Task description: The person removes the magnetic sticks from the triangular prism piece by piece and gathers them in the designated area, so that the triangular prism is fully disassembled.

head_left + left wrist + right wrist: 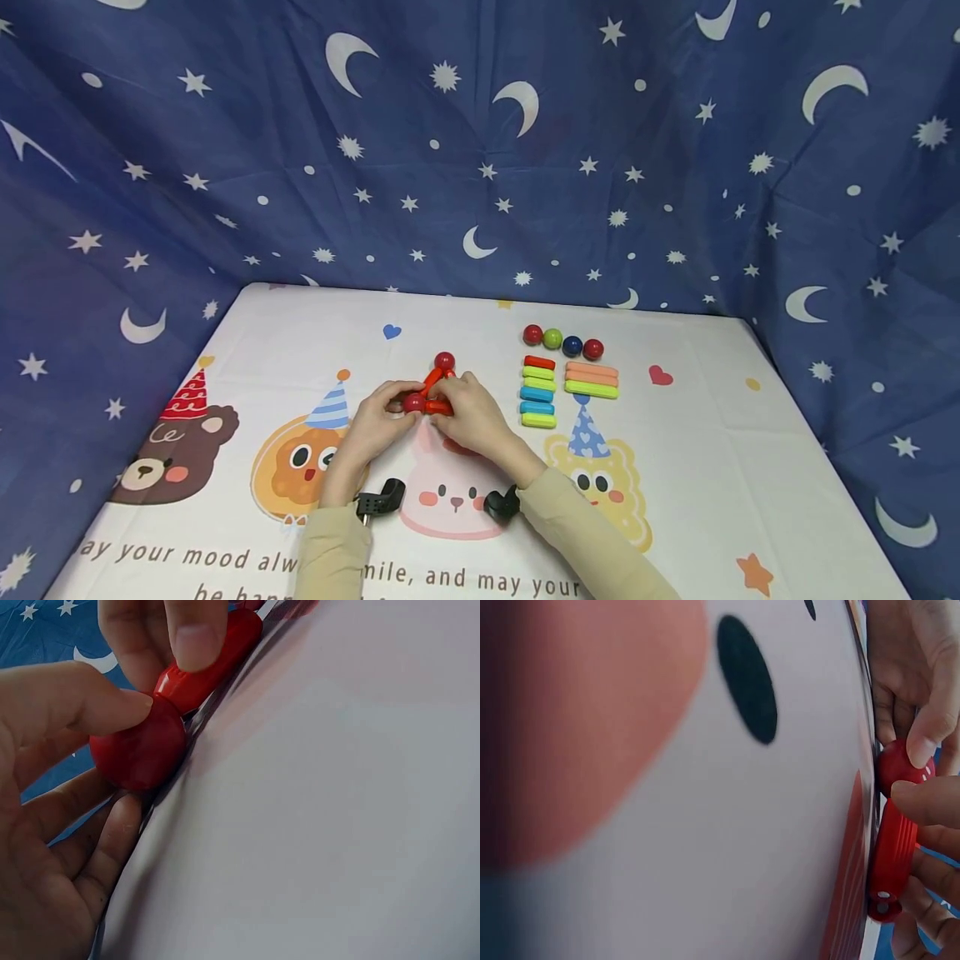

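Observation:
My left hand (384, 421) pinches a red ball (415, 403) between thumb and fingers, low over the white cloth. Against that ball sits the end of a red stick (202, 671), which my right hand (472, 419) holds between thumb and fingers. A second red stick (432, 382) slants from the held ball up to another red ball (445, 361) behind the hands. In the right wrist view, a further red ball (885, 910) shows at the lower end of the held stick (892, 840). My right fingers cover part of this assembly.
Right of the hands, several balls (552, 338) in red, green and blue stand in a row. Nearer lie a column of short coloured sticks (537, 394) and a group of longer sticks (592, 380). A starry blue curtain (480, 167) borders the printed tablecloth (712, 483).

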Motion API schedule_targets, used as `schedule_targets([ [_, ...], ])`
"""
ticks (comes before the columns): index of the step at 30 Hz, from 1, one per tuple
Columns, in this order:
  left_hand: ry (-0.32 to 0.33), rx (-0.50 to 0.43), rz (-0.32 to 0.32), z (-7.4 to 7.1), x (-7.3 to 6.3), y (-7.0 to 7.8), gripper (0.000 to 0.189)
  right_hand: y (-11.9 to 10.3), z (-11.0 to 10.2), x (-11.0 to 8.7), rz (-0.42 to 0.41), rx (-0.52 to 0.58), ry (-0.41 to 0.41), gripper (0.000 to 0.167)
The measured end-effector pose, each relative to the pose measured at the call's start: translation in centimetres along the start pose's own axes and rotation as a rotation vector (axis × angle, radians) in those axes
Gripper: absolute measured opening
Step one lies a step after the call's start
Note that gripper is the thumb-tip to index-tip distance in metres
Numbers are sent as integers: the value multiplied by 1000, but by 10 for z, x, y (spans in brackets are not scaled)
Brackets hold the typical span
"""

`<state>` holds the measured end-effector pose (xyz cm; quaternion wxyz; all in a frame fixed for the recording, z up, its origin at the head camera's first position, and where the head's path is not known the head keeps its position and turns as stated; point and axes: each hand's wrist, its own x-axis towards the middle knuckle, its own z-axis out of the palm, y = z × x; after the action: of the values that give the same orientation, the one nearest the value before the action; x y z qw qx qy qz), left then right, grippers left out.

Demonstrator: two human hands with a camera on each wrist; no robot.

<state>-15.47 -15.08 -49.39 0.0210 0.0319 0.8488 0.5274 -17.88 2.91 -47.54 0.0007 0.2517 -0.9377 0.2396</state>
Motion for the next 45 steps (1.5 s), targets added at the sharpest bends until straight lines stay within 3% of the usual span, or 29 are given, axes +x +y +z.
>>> schedule_targets([
  [9, -12, -3, 24, 1, 1, -2, 41, -3, 1, 4, -89, -141, 17, 26],
  [22, -24, -15, 1, 2, 1, -2, 42, -4, -5, 5, -80, -117, -64, 23],
  [27, -9, -1, 19, 2, 1, 0, 41, 0, -8, 3, -120, -124, -94, 18],
  [31, 2, 11, 9, 2, 2, 2, 40, 5, -13, -3, -129, -73, -73, 17],
  [40, 3, 43, -6, 3, 3, 2, 42, 22, -39, -30, -9, 196, 36, 32],
  [45, 6, 42, -11, 3, 3, 1, 42, 33, -48, -45, 37, 210, 45, 32],
])
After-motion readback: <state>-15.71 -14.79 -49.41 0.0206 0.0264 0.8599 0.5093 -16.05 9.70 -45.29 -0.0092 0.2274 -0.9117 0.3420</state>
